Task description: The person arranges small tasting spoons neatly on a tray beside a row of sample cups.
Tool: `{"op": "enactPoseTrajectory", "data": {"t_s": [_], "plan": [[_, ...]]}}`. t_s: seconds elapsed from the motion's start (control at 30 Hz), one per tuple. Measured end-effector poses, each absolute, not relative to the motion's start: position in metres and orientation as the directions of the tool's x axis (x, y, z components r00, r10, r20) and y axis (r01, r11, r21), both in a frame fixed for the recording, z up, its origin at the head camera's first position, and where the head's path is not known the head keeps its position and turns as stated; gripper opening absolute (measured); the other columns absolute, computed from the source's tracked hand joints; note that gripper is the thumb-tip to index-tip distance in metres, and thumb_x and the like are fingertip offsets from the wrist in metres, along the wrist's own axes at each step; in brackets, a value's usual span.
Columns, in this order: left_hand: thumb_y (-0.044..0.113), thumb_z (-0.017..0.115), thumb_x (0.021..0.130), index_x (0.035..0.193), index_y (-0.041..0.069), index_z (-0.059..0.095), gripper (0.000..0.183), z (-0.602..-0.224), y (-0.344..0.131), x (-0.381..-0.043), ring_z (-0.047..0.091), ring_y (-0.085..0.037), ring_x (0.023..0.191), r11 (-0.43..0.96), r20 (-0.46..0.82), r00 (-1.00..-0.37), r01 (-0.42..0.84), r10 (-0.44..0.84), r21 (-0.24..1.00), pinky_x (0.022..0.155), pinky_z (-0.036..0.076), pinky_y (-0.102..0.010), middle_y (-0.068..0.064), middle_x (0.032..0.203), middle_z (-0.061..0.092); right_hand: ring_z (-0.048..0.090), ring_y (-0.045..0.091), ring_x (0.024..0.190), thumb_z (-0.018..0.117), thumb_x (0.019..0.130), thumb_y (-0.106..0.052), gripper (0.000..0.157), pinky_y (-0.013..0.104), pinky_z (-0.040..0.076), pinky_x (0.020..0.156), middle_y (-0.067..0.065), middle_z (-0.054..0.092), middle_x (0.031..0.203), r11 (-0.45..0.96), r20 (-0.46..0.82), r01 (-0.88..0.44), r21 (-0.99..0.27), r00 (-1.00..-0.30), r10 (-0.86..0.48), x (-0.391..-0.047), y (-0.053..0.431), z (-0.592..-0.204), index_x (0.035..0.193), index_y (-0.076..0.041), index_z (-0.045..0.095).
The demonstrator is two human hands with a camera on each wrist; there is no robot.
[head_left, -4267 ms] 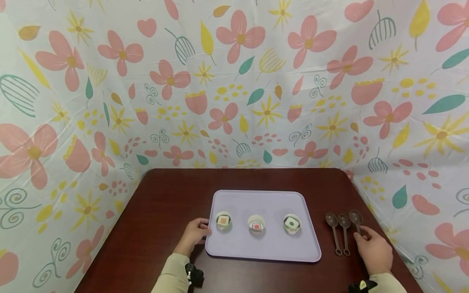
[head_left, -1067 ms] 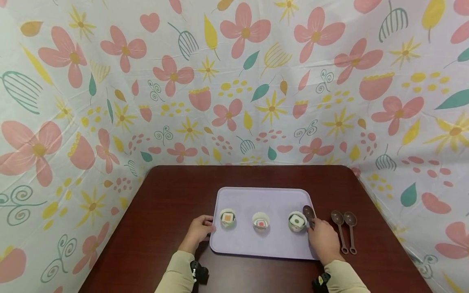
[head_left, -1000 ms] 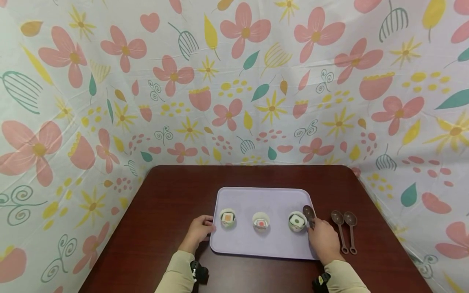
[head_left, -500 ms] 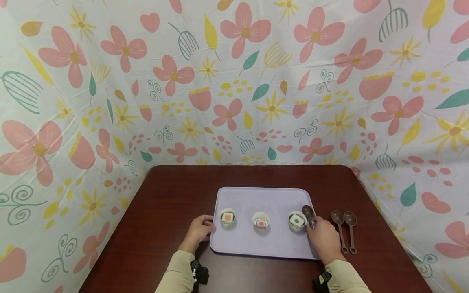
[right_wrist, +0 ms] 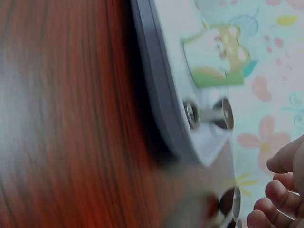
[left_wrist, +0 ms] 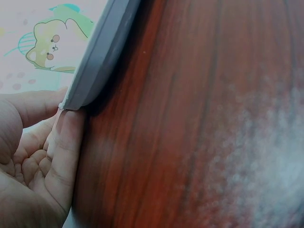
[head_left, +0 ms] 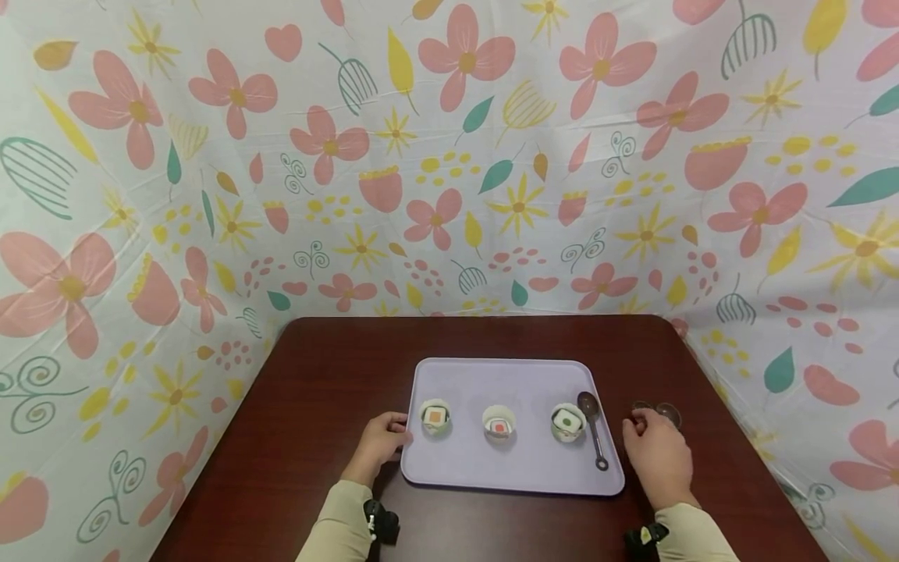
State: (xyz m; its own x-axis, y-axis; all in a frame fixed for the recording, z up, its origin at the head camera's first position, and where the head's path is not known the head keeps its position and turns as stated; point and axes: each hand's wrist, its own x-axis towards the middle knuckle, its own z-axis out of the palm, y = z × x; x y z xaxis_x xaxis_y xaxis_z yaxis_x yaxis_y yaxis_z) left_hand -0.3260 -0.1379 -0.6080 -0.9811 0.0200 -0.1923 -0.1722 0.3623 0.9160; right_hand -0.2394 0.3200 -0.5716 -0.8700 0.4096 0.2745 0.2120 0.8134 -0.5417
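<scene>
My left hand [head_left: 379, 446] pinches the left rim of a lilac tray [head_left: 492, 478]; the left wrist view shows thumb above the rim and a finger below. Three small paper cups [head_left: 435, 431] stand in a row on the tray, each holding a white square piece with an orange, red or green mark. To the right of the green-marked cup [head_left: 567, 435] lies a brown spoon [head_left: 597, 441], handle toward me. Off the tray's right edge, my right hand [head_left: 659, 460] hovers with loose fingers and nothing in them, partly covering two more brown spoons [head_left: 669, 414].
The dark red wooden table [head_left: 337, 375] reaches back to a flower-printed cloth [head_left: 449, 195] that hangs behind and along both sides. In the right wrist view, a cup with a cartoon animal [right_wrist: 213, 61] stands near the tray's edge.
The right hand took a spoon from the group at the right, laid it on the tray beside the green-marked cup, let go and moved back right over the other two. The left hand stays put.
</scene>
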Motion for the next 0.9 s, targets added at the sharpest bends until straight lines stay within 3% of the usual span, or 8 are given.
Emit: {"op": "enactPoseTrajectory", "data": {"t_s": [0.17, 0.33, 0.63, 0.9], "plan": [[0.002, 0.073, 0.087, 0.124, -0.001, 0.064, 0.038, -0.607, -0.139, -0.325, 0.063, -0.025, 0.090, 0.365, -0.191, -0.981, -0.169, 0.025, 0.915, 0.071, 0.060, -0.046, -0.012, 0.100, 0.063, 0.061, 0.042, 0.085, 0.064, 0.094, -0.017, 0.034, 0.060, 0.046, 0.068, 0.024, 0.062, 0.099, 0.791, 0.289, 0.233, -0.566, -0.843, 0.455, -0.235, 0.339, -0.575, 0.118, 0.006, 0.063], [0.001, 0.073, 0.087, 0.124, -0.001, 0.064, 0.038, -0.607, -0.139, -0.325, 0.063, -0.024, 0.090, 0.363, -0.188, -0.982, -0.166, 0.026, 0.917, 0.071, 0.060, -0.046, -0.011, 0.100, 0.063, 0.053, 0.052, 0.103, 0.062, 0.095, -0.019, 0.047, 0.067, 0.042, 0.081, 0.033, 0.050, 0.116, 0.737, 0.193, 0.310, -0.600, -0.839, 0.509, -0.233, 0.356, -0.581, 0.130, 0.011, 0.052], [0.001, 0.073, 0.087, 0.124, -0.001, 0.064, 0.038, -0.608, -0.138, -0.325, 0.063, -0.024, 0.090, 0.366, -0.189, -0.982, -0.166, 0.027, 0.916, 0.071, 0.060, -0.046, -0.012, 0.101, 0.063, 0.050, 0.054, 0.101, 0.062, 0.094, -0.024, 0.055, 0.064, 0.043, 0.079, 0.037, 0.046, 0.115, 0.722, 0.072, 0.397, -0.567, -0.849, 0.523, -0.229, 0.376, -0.591, 0.130, 0.015, 0.047], [0.001, 0.073, 0.087, 0.123, -0.001, 0.065, 0.037, -0.608, -0.137, -0.324, 0.063, -0.024, 0.089, 0.358, -0.186, -0.982, -0.164, 0.027, 0.919, 0.070, 0.060, -0.046, -0.012, 0.100, 0.063, 0.055, 0.051, 0.099, 0.065, 0.092, -0.024, 0.051, 0.063, 0.045, 0.078, 0.035, 0.056, 0.107, 0.764, 0.037, 0.405, -0.503, -0.873, 0.487, -0.227, 0.382, -0.597, 0.123, 0.015, 0.055]]}}
